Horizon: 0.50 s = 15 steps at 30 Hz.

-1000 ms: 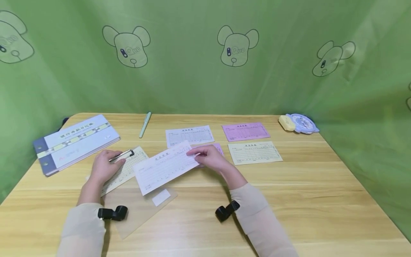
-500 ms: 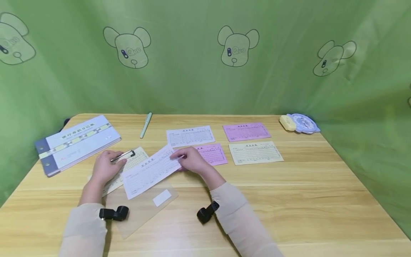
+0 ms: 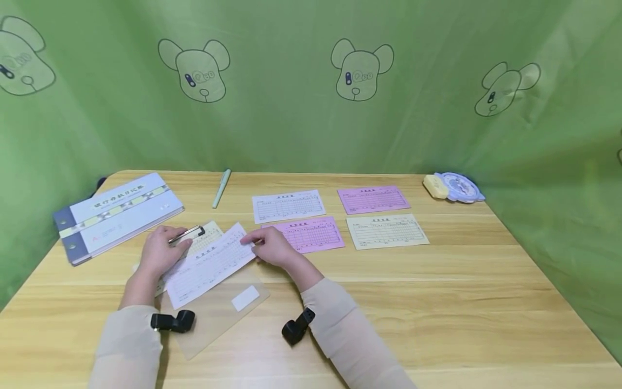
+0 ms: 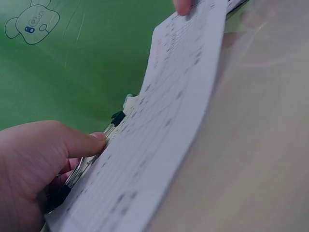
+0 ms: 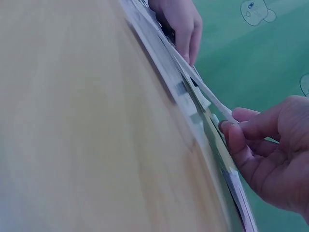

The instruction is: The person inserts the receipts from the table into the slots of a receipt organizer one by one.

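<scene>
In the head view, my left hand [image 3: 162,254] grips the metal clip [image 3: 187,235] of a see-through clipboard [image 3: 214,327], with the thumb [image 4: 87,143] over it. A cream printed form [image 3: 208,237] lies at the clip, partly covered. My right hand [image 3: 274,247] pinches the right end of a white printed form [image 3: 206,267] between thumb and fingers. This sheet slants over the cream one, its left end right beside my left hand. In the right wrist view the white form [image 5: 210,94] shows edge-on, raised at the pinched end.
Beyond lie a white form [image 3: 288,206], a pink form [image 3: 306,234], a second pink form [image 3: 373,199] and another cream form [image 3: 387,231]. A blue-white account book [image 3: 121,213] is at left, a green pen [image 3: 221,188] at the back, a yellow-and-blue object [image 3: 454,187] at back right.
My right hand has carried the white form left and toward me, over the clipboard, uncovering the near pink form. My left hand has stayed at the clip.
</scene>
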### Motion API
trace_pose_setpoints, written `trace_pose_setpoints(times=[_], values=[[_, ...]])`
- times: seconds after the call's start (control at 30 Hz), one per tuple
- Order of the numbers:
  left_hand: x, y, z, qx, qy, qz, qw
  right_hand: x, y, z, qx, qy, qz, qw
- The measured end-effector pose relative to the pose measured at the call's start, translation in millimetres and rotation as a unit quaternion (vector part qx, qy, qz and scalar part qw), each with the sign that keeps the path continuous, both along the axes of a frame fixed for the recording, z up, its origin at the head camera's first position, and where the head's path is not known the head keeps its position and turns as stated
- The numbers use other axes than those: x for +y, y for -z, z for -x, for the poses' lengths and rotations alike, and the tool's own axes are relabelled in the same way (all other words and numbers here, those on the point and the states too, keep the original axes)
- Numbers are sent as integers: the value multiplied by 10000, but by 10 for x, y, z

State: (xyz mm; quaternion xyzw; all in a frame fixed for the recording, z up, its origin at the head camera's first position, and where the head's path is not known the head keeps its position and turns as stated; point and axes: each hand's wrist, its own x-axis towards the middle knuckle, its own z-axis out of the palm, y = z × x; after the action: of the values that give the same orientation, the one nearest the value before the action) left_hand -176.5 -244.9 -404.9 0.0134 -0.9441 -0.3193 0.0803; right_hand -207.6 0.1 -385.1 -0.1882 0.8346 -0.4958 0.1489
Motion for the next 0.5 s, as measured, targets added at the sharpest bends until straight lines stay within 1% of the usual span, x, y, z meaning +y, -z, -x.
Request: trace_pose_setpoints(times=[0.1,0.17,0.4,0.5], values=[[2,4,9,3,-33,41,10000,-68,5,-16,-23,114,207,9997],[3,7,14,4,-40,105,9999,-114,9,-25,-120,208,383,9990],[10,-21,15,-58,49,482,9988,-219,45,-40,-805,489,963,9909],[15,-49,4,-103,88,571,9983,-243,60,-42,-930,533,1065,9885]])
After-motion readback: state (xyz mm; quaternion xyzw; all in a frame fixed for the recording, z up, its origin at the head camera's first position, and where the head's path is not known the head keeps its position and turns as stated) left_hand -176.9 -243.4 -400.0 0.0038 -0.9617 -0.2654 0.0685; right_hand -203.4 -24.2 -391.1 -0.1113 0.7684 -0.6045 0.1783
